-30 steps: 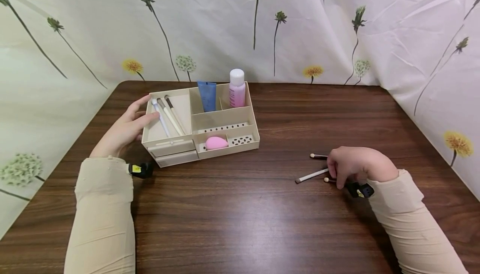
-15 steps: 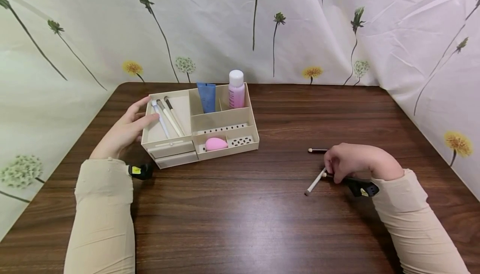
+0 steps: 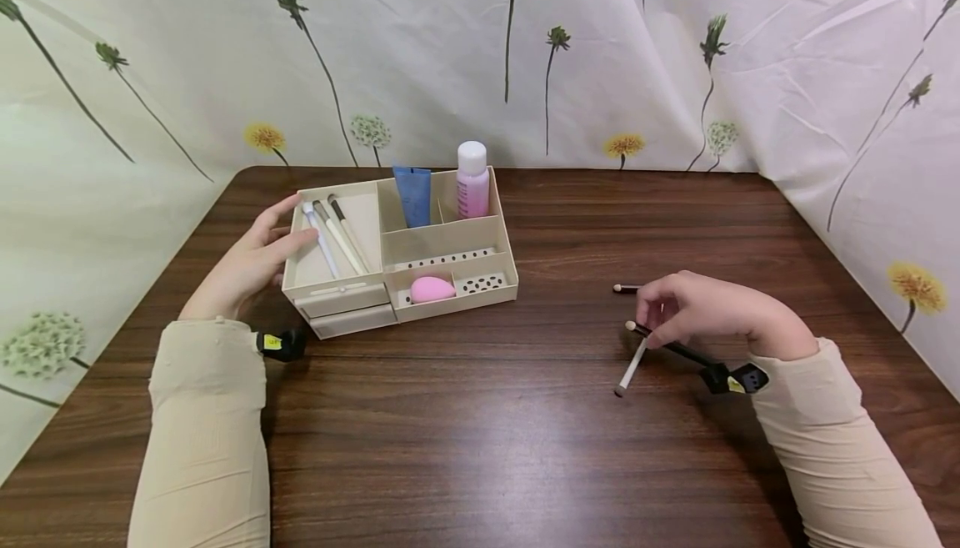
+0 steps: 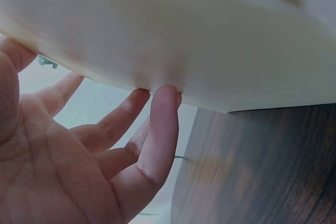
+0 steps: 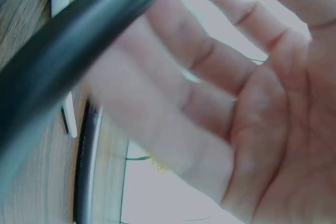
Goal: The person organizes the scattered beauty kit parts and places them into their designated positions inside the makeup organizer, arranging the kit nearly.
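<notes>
My left hand (image 3: 251,258) holds the left side of a cream makeup organizer (image 3: 450,237), thumb over the rim and fingers against the outer wall (image 4: 184,35). Three makeup brushes (image 3: 341,235) lie in its left tray. Between the thumb and fingers of my right hand (image 3: 708,310) is a black-handled makeup brush (image 3: 682,350) with a pale tip; its dark handle (image 5: 79,40) crosses the right wrist view. Beneath that hand a white-handled brush (image 3: 632,369) lies on the table, and another dark brush (image 3: 626,289) pokes out behind the fingers, its rest hidden in the head view.
A blue tube (image 3: 414,196) and a pink bottle with a white cap (image 3: 472,181) stand in the organizer's back compartments. A pink makeup sponge (image 3: 432,289) sits in a front one. A flowered cloth (image 3: 600,56) hangs behind the brown wooden table (image 3: 480,439).
My right hand has drawn up one dark brush, tip now pointing left past the thumb. The white brush has swung round toward the near side. My left hand stays put.
</notes>
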`<action>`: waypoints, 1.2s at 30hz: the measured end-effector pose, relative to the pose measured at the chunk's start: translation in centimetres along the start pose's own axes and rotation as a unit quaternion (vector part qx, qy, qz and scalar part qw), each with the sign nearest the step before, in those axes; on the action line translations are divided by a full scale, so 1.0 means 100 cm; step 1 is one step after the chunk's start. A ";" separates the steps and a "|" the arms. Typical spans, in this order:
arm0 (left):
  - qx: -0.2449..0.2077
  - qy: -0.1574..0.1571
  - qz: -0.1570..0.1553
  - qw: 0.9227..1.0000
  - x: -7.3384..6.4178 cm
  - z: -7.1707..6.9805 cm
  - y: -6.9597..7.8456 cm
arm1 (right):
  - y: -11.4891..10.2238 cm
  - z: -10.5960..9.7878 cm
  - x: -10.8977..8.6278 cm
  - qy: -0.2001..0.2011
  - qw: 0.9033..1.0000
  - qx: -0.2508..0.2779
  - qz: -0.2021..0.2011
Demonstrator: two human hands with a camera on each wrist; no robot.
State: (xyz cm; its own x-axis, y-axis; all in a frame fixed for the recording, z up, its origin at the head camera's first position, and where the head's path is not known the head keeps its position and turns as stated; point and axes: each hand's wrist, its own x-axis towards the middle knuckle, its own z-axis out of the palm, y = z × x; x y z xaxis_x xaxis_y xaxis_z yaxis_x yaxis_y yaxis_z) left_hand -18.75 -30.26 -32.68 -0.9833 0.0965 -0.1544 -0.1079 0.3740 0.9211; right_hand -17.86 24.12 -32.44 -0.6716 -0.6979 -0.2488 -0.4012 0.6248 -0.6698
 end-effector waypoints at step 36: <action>0.013 -0.001 0.002 1.000 -0.006 0.001 0.000 | -0.085 0.020 0.054 0.266 0.916 0.288 -0.082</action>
State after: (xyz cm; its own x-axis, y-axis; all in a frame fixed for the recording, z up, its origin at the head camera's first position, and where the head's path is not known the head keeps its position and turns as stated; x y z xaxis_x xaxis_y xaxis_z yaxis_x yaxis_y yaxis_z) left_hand -18.14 -30.24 -32.63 -0.9835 0.1000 -0.1508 -0.0996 0.3965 0.9126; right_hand -16.83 14.31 -29.44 -0.9020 -0.4001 0.1623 -0.2315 0.1310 -0.9640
